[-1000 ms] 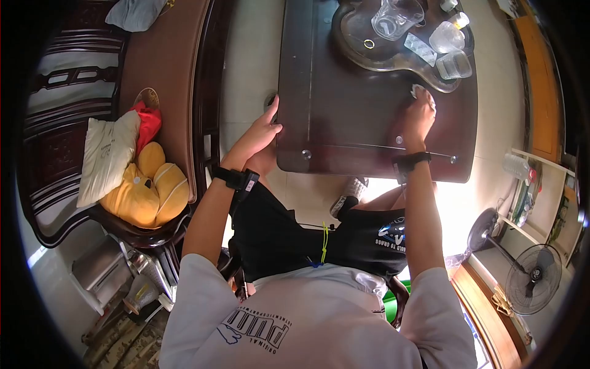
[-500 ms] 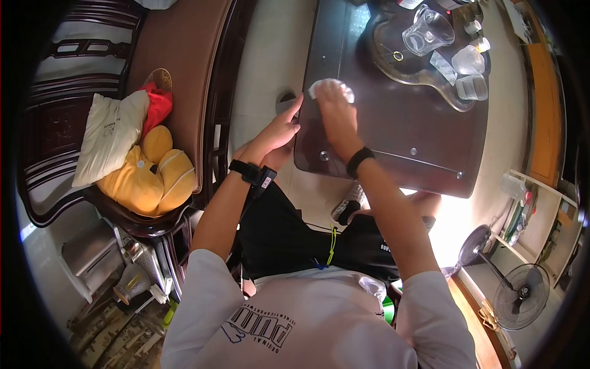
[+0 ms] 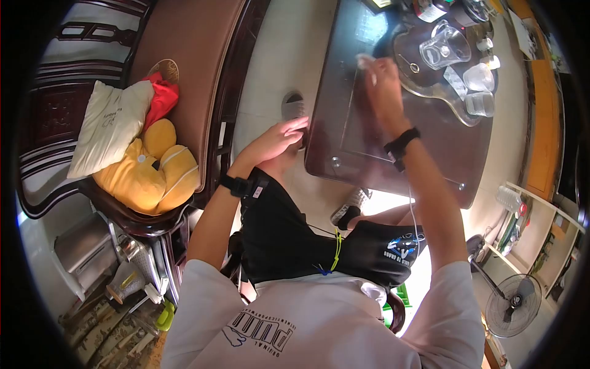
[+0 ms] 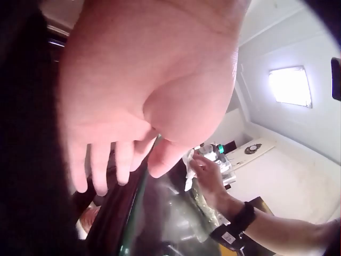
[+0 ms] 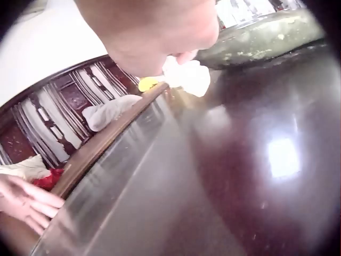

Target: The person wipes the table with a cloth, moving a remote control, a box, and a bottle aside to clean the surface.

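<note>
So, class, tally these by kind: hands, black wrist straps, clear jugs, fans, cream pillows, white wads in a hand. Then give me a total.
Hands: 2 (left hand, right hand)
Black wrist straps: 2
Clear jug: 1
Fan: 1
Cream pillow: 1
White wad: 1
Total: 8

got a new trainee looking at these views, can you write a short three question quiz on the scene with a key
1. Which hand grips the white wad?
a) left
b) right
c) both

2. True or false: the fingers of the left hand are curled into a tight fist.

3. Fill in the blank: the cloth beside the cream pillow is ____ in colour.

Key:
1. b, the right hand
2. false, they are extended
3. red
</note>
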Demonstrator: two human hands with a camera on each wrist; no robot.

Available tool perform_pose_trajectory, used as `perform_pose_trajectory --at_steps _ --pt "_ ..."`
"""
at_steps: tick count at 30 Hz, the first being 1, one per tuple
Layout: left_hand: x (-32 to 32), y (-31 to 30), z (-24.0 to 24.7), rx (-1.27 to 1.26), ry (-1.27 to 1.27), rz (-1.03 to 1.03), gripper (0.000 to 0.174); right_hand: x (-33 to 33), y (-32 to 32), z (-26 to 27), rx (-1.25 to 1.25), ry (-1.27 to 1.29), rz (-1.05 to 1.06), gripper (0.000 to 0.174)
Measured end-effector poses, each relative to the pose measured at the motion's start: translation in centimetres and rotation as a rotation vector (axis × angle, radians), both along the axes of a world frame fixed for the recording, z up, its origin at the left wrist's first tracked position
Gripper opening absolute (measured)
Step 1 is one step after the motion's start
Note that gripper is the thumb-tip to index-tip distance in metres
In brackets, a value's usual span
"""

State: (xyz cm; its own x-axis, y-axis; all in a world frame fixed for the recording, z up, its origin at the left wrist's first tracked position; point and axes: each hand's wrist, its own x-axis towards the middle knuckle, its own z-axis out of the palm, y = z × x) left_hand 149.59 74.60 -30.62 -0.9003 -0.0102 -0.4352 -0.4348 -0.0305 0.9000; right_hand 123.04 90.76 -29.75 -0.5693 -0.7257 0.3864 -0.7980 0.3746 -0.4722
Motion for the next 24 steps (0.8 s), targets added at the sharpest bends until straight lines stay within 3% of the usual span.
perform_pose_trajectory --at_steps 3,5,7,10,13,21,24 --pt "2.1 0.2 0.8 0.069 -0.049 0.091 0.052 -2.1 -1.8 -0.6 -0.019 -0.058 -0.075 0.032" --pt "2.2 0.4 1.2 0.049 -0.033 0.145 0.05 -2.4 -2.5 -1.6 0.126 0.099 0.027 0.029" --pt "2.1 0.3 1.2 0.095 0.011 0.206 0.047 -1.5 -2.7 -2.4 0.142 -0.018 0.027 0.028" --pt "1.8 -0.1 0.9 0.085 -0.006 0.244 0.05 -0.6 -2.6 -3.6 -0.007 -0.022 0.065 0.032" --pt "1.5 -0.2 0.8 0.103 -0.065 0.244 0.053 0.9 -1.9 -3.9 -0.049 0.059 0.189 0.038" --pt "1.3 -0.1 0.4 0.102 -0.069 0.233 0.054 11.7 4.5 0.3 0.188 -0.451 0.514 0.054" --pt "1.4 -0.1 0.4 0.098 -0.067 0.229 0.055 13.7 6.9 -0.4 0.188 -0.289 0.682 0.055"
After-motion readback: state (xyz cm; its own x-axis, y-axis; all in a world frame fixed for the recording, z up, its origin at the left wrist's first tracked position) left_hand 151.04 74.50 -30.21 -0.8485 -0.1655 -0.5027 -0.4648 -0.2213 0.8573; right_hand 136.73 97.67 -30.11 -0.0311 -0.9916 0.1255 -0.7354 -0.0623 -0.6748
